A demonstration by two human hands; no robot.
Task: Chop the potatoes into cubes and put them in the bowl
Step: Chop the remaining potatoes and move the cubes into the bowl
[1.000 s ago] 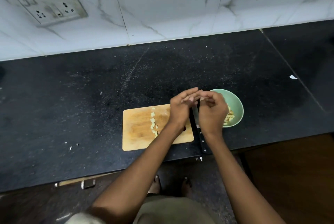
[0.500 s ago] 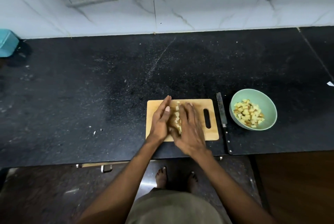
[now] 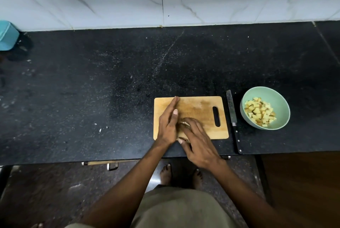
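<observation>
I see both hands down on the cutting board (image 3: 202, 110). My left hand (image 3: 168, 123) stands on its edge with the fingers straight and together, reaching toward the far side of the board, like a wall. My right hand (image 3: 197, 141) lies just to the right of it and nearer me, fingers spread and slightly bent, their tips meeting the left palm. Between the two hands a few pale potato pieces (image 3: 184, 123) peek out; most of what lies under the right fingers is hidden, so I cannot tell whether they are pinched or only being herded. Neither hand looks closed round anything.

To the right of the right hand, past the board's handle slot, the knife (image 3: 232, 110) lies flat on the black counter (image 3: 110, 89), blade pointing away from me, touched by no hand. Further right again sits the green bowl (image 3: 279, 99), holding a heap of potato cubes (image 3: 260, 112). Well off to the left of the left hand, a teal container (image 3: 7, 35) stands by the wall.
</observation>
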